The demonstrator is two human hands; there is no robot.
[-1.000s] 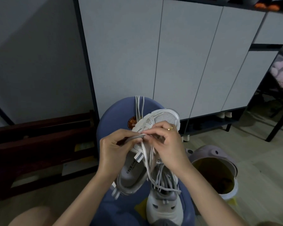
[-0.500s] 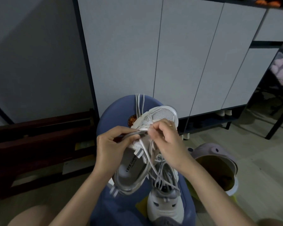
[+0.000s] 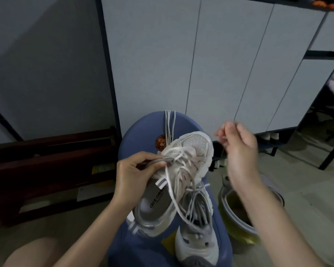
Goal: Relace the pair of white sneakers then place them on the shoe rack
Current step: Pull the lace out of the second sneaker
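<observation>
held sneaker (image 3: 181,170): white, mesh toe, raised over a blue chair (image 3: 143,135); long axis runs from heel, lower left and near the person, to toe, upper right and away; opening faces up, grey insole with printed lettering showing. lace (image 3: 171,191): pale, crossed over the tongue, one loose length trailing down across the opening toward the second shoe.
left hand (image 3: 132,174): fingers curled round the shoe's collar and tongue area, thumb pressing on the laces there.
right hand (image 3: 238,149): lifted clear to the right of the toe, blurred, fingertips pinching what looks like a thin lace end; cannot tell for sure.
second sneaker (image 3: 198,239): white with grey trim, lying on the chair seat just below the held one, toe toward the person, laces bunched on top.
spare laces (image 3: 170,128): draped over the chair back.
round tub (image 3: 239,214): on the floor right of the chair, yellowish inside; contents too dim to tell.
white cabinet doors (image 3: 210,64) behind; dark wooden rack (image 3: 46,160) at left.
</observation>
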